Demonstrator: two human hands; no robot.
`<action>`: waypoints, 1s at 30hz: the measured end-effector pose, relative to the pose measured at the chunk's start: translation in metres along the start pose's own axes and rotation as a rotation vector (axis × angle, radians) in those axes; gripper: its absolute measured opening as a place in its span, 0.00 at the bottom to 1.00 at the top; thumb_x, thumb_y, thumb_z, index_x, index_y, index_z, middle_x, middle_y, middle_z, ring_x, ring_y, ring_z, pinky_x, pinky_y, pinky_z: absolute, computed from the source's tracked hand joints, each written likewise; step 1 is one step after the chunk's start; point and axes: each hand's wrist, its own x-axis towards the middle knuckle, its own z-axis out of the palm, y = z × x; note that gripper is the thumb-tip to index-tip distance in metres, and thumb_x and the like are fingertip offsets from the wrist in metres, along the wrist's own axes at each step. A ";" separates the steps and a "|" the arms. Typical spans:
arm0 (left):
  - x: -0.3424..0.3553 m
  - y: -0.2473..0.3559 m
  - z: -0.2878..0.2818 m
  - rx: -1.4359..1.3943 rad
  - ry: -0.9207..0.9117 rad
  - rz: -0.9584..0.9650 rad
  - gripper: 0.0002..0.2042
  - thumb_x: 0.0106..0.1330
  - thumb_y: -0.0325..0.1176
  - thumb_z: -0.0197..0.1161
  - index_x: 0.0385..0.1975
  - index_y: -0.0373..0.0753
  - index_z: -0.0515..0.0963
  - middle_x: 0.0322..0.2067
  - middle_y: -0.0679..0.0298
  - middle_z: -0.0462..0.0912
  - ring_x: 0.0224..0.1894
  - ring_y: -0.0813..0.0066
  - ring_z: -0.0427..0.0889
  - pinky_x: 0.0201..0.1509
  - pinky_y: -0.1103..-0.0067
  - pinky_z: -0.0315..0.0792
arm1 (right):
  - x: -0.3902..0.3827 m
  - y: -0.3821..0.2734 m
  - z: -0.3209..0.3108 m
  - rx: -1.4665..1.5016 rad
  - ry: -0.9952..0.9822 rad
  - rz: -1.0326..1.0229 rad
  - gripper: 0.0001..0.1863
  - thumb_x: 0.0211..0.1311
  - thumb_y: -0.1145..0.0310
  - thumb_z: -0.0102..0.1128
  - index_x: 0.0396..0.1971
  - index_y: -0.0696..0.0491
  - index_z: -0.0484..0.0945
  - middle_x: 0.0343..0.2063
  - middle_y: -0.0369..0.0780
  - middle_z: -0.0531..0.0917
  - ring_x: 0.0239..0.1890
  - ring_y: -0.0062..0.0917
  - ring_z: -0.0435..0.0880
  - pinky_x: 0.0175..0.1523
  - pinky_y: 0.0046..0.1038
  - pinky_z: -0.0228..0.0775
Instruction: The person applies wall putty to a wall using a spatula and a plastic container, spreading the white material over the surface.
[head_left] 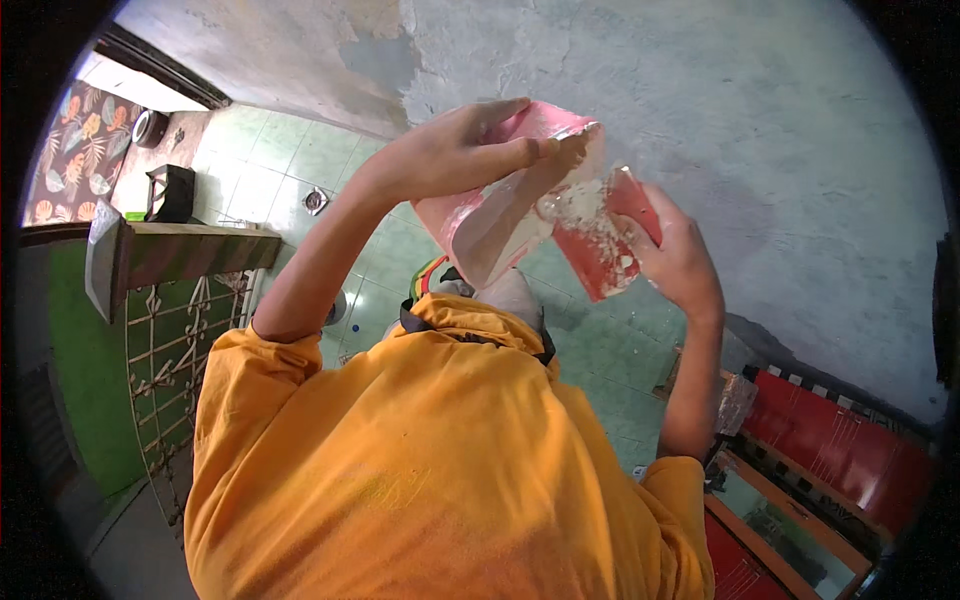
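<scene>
In front of the wall, my left hand (455,155) is closed on a pink curved plastic piece (440,215), its thumb over the rim. Grey-white paste coats the side of this piece that faces me. Just to the right, my right hand (680,250) grips a flat red plastic scraper (588,255), thumb on its face. Lumps of white putty (585,208) cling to the scraper, at the edge nearest the pink piece. The two pieces almost meet or touch; I cannot tell which.
A rough grey plastered wall (790,140) rises close ahead and to the right. Pale green floor tiles (385,265) lie below. To the left are a metal grille (175,375) and a doorway with a patterned mat (85,150). A red and wooden cabinet (820,440) stands lower right.
</scene>
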 end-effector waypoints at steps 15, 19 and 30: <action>0.012 -0.069 0.030 -0.160 -0.166 -0.297 0.31 0.72 0.55 0.55 0.62 0.34 0.75 0.52 0.53 0.83 0.54 0.66 0.82 0.58 0.74 0.74 | -0.023 0.044 0.113 1.046 -0.339 0.267 0.18 0.70 0.66 0.65 0.52 0.63 0.78 0.42 0.37 0.85 0.42 0.16 0.81 0.47 0.23 0.74; 0.004 -0.082 0.029 -0.325 -0.094 -0.249 0.31 0.73 0.55 0.55 0.63 0.34 0.74 0.54 0.56 0.82 0.55 0.67 0.80 0.59 0.76 0.74 | -0.028 0.061 0.129 1.180 -0.314 0.327 0.19 0.69 0.67 0.65 0.53 0.63 0.77 0.42 0.37 0.85 0.42 0.16 0.83 0.46 0.22 0.75; -0.001 -0.082 0.063 -0.944 0.262 -0.108 0.30 0.77 0.52 0.53 0.69 0.36 0.68 0.64 0.60 0.74 0.67 0.69 0.70 0.70 0.69 0.66 | 0.019 0.011 -0.008 1.384 0.582 -0.125 0.25 0.72 0.64 0.63 0.64 0.56 0.69 0.53 0.37 0.80 0.52 0.23 0.81 0.55 0.27 0.76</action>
